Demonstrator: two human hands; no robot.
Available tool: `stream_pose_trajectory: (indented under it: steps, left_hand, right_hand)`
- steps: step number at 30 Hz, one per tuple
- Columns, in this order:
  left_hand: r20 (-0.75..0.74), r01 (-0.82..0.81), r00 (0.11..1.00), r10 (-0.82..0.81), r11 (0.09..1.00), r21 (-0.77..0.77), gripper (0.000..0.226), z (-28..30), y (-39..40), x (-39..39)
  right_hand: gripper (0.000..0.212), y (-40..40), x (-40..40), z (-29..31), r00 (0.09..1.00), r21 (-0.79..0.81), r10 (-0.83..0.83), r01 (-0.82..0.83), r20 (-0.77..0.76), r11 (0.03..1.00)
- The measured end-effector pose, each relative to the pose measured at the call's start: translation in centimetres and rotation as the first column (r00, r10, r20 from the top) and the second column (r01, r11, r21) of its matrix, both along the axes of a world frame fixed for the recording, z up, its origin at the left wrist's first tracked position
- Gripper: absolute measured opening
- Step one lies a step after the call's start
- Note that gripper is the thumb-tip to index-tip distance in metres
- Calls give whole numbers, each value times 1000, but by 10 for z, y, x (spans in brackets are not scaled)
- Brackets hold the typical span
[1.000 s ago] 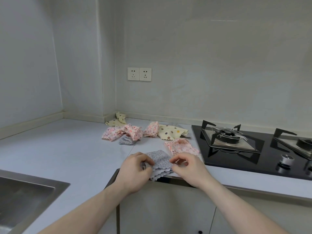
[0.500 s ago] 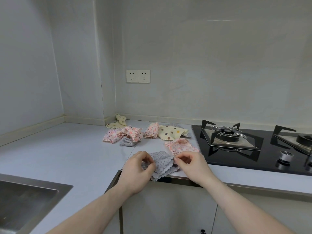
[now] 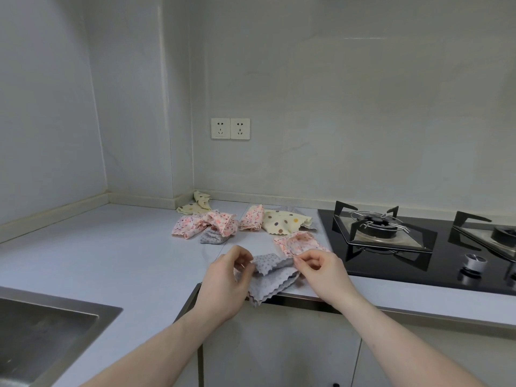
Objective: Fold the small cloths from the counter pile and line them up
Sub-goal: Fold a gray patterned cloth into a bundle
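While lifted over counter edge [image 3: 391, 300] | grey cloth [image 3: 272, 279] pinched by left hand [image 3: 226, 280] and right hand [image 3: 321, 270] | pile [image 3: 245, 223] at 12 o'clock

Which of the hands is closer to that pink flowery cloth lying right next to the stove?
The right hand. It pinches the grey cloth just below the pink floral cloth, nearly touching it. The left hand grips the grey cloth's other side, farther off.
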State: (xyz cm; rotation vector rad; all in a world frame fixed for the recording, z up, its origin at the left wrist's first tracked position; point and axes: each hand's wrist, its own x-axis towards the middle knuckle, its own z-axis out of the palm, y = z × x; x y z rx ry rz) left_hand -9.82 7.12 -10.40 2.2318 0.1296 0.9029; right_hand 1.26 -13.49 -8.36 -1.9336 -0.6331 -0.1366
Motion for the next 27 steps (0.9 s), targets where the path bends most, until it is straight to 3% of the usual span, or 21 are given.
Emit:
stream_pose_trajectory:
  steps: [4, 11, 14, 27]
  left_hand:
    - [30, -10, 1000, 11, 1000, -17, 17, 2, 0, 0]
    - [-32, 43, 999, -38, 983, 179, 44, -3, 2, 0]
    - [-30, 36, 999, -31, 976, 214, 39, -3, 2, 2]
    - [67, 15, 997, -23, 993, 119, 48, 2, -1, -2]
  right_hand:
    - [16, 0, 1, 0, 1000, -6, -21, 21, 1, 1000]
    - [15, 0, 7, -6, 1000, -28, -19, 19, -9, 999]
    - [11, 1, 9, -5, 1000, -47, -7, 7, -8, 999]
    - [11, 3, 8, -7, 998, -112, -14, 20, 56, 993]
